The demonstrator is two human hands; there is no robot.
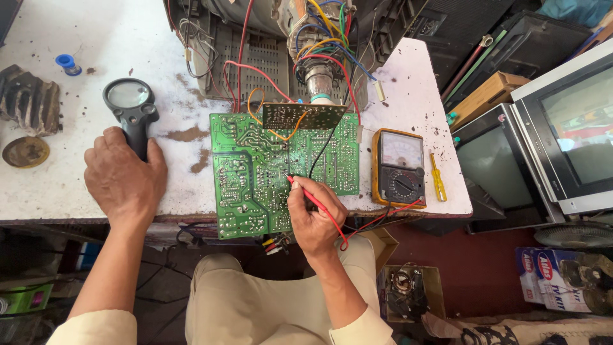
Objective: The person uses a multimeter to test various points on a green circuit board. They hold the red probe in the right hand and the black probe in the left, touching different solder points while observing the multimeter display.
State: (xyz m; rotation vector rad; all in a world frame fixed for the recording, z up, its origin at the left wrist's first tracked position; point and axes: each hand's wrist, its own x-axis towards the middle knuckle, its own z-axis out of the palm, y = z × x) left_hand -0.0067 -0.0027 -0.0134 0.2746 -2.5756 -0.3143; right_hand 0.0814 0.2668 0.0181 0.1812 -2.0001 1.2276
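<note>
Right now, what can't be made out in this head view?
- Red probe tip: which solder point on the green circuit board it touches is too small to tell.
- Meter needle reading: too small.
- Magnifier handle end: hidden under the left hand.
- Probe grip: partly covered by the right hand.
- Board's near edge hangs past the table; its underside is hidden.

Stained white workbench [51,185], dark red floor [479,268]
</note>
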